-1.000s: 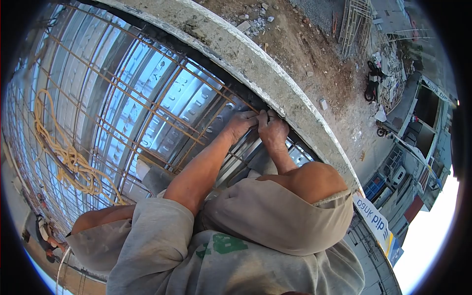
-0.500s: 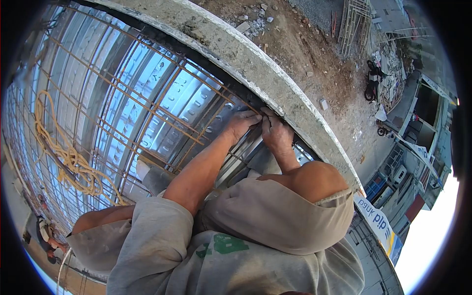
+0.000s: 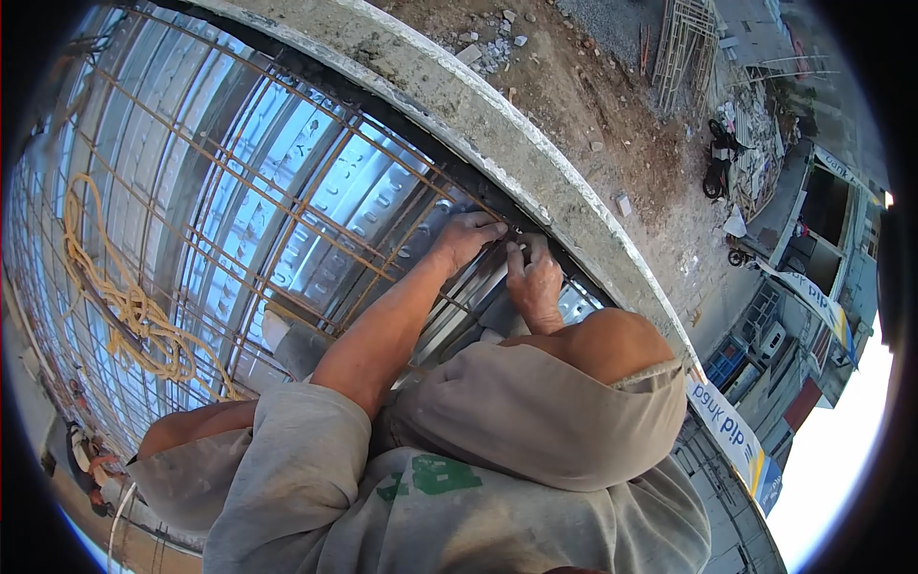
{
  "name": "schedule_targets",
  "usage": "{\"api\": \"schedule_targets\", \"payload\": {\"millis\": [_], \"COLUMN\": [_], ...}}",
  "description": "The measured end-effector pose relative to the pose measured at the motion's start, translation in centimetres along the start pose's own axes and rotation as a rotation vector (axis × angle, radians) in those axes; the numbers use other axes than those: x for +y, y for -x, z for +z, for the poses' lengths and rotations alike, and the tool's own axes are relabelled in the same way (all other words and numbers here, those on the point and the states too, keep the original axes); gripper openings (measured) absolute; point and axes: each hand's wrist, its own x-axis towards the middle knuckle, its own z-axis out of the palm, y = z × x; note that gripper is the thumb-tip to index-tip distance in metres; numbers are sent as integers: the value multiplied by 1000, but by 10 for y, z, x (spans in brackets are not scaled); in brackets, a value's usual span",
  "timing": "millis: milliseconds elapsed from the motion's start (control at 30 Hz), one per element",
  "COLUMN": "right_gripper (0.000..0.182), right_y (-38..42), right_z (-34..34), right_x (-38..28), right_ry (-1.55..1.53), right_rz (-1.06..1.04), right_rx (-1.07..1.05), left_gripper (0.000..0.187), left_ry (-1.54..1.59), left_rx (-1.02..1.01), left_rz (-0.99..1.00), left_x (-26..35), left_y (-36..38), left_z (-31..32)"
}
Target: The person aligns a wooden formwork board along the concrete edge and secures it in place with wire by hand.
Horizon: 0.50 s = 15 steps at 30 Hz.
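Observation:
My left hand (image 3: 467,239) is closed, its fingertips on a rusty rebar (image 3: 442,174) that runs just inside the concrete edge. Right beside it, my right hand (image 3: 535,282) is closed in a pinch, thumb and forefinger raised at the same bar. Whatever the right fingers hold is too small to make out. Under both hands lies the ribbed metal decking (image 3: 368,182), with the crossing bars of the rebar grid (image 3: 301,206) above it.
The concrete edge beam (image 3: 449,96) curves past my hands, with dirt ground far below. A coiled yellow rope (image 3: 143,325) lies on the grid at left. Another person (image 3: 91,464) is at the far lower left. A motorcycle (image 3: 717,163) stands on the ground below.
My right hand has drawn back slightly from the concrete edge, and its thumb and forefinger now show in a pinch. The left hand stays at nearly the same spot.

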Motion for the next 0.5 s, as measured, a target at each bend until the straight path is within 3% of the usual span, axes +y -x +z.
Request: {"api": "schedule_targets", "payload": {"millis": [133,200,433,500], "right_gripper": [17,19,19,22], "right_y": [-11,-15,-19,-17], "right_z": [5,5,9,9], "right_x": [5,4,4,4], "right_ry": [96,53,132,-156], "right_rz": [-113,-185,-192,91], "right_rx": [54,8,-36,-207], "left_gripper": [33,36,34,33], "left_ry": [-71,-293,-219,-163], "left_rx": [19,48,38,51], "left_rz": [-28,13,39,-41], "left_x": [4,6,3,-1], "left_y": [1,-1,2,2], "left_z": [-2,-7,-15,-15]}}
